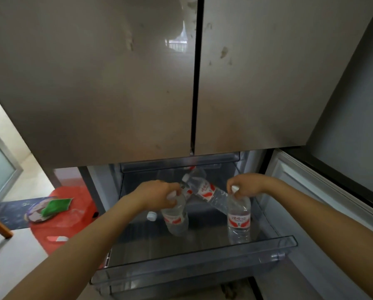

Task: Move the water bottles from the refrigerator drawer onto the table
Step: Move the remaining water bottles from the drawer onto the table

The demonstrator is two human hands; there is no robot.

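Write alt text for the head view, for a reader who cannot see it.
The left hand grips a tilted clear plastic water bottle with a red-and-white label and the right hand an upright matching bottle, both by the top, inside a pulled-out transparent refrigerator drawer. More such bottles lie behind them.

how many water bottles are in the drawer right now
5: one bottle in the left hand, one in the right hand, one slanted between them, one behind it, and one showing only a white cap at left. More may be hidden.
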